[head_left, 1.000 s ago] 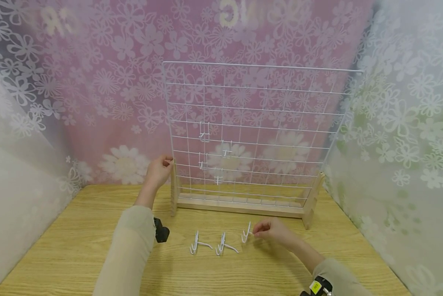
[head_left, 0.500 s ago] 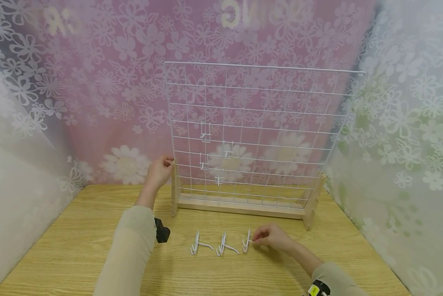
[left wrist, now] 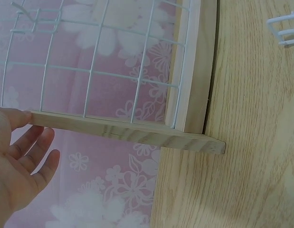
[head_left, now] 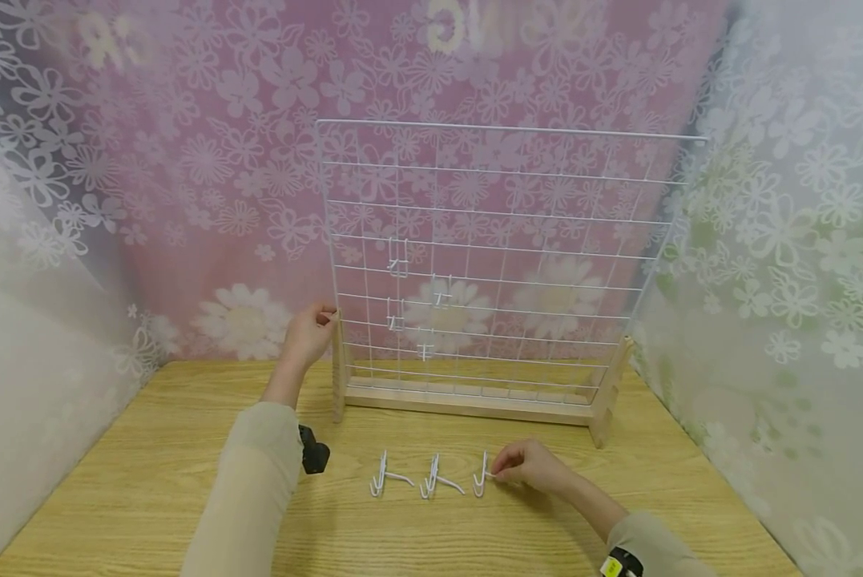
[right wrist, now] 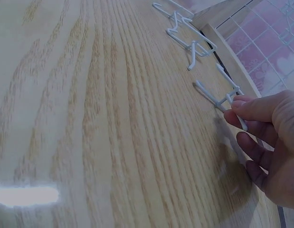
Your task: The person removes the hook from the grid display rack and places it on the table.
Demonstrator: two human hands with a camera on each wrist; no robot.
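Note:
My right hand (head_left: 539, 467) pinches a white wire hook (head_left: 479, 484) by its prong between thumb and fingertip, low over the table. In the right wrist view, the hook's (right wrist: 210, 94) bent ends point away from the fingers. To its left on the table lie two similar hooks, one in the middle (head_left: 431, 479) and one farther left (head_left: 382, 476). My left hand (head_left: 310, 332) grips the upper end of the left upright of a wooden stand (head_left: 467, 403). Set in that stand is a white wire grid panel (head_left: 510, 129).
Several white hooks hang on the grid's left half, among them an upper one (head_left: 398, 268) and a lower one (head_left: 425, 350). A flowered pink curtain (head_left: 207, 224) stands behind the grid. The wood-grain table (head_left: 186, 449) reaches toward pale side curtains.
My right hand has lowered the held hook toward the table, in line with the two lying hooks. The left hand stays on the stand's upright.

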